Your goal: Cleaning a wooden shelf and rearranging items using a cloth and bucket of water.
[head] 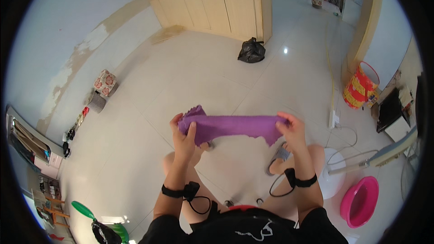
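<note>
A purple cloth [234, 126] with uneven edges is stretched flat between my two hands, above the floor and my knees. My left hand [183, 139] pinches its left end, thumb in front, where the fabric bunches up into a ruffled corner. At the other end, my right hand [292, 129] grips the cloth between thumb and fingers. A ragged piece hangs down near the right end. Each forearm wears a black strap with a small device and a cable.
A black plastic bag [251, 51] sits by the wooden counter [206, 8]. To my right are a pink basin [360, 203], a fan's white base [334, 176], a power strip [332, 119] and a red-yellow bucket [360, 86]. Patterned stools [105, 83] line the left wall.
</note>
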Available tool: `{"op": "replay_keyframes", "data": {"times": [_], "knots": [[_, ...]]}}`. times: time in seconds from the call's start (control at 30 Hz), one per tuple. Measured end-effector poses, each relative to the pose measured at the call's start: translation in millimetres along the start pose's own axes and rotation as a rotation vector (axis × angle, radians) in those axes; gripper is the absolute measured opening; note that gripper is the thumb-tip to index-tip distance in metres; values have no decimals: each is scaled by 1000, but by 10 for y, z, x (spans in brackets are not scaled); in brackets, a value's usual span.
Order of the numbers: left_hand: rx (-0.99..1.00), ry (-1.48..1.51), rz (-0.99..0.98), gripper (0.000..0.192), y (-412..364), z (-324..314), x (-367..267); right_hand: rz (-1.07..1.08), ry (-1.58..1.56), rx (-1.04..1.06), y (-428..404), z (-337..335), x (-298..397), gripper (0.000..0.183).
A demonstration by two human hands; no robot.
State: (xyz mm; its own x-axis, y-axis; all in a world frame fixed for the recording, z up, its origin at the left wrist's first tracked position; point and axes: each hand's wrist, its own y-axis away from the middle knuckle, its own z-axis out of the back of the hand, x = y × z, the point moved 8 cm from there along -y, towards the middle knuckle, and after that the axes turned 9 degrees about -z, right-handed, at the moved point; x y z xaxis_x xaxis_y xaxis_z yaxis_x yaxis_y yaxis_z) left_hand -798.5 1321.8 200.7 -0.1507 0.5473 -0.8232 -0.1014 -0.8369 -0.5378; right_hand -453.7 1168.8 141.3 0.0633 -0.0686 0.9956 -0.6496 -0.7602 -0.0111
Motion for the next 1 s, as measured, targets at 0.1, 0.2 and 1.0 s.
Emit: {"op": "replay_keyframes", "data": {"times": [0.1,0.2,1.0], "knots": [[4,126,-31,41,-179,48,117,15,175,197,-64,-419,37,35],[19,191,18,29,-392,246,471,125,592,181,-261,-845,132,35],[409,-397,-171,20,-2740,-324,1258,-566,-311,392,-2155,-3454,-192,32]]}}
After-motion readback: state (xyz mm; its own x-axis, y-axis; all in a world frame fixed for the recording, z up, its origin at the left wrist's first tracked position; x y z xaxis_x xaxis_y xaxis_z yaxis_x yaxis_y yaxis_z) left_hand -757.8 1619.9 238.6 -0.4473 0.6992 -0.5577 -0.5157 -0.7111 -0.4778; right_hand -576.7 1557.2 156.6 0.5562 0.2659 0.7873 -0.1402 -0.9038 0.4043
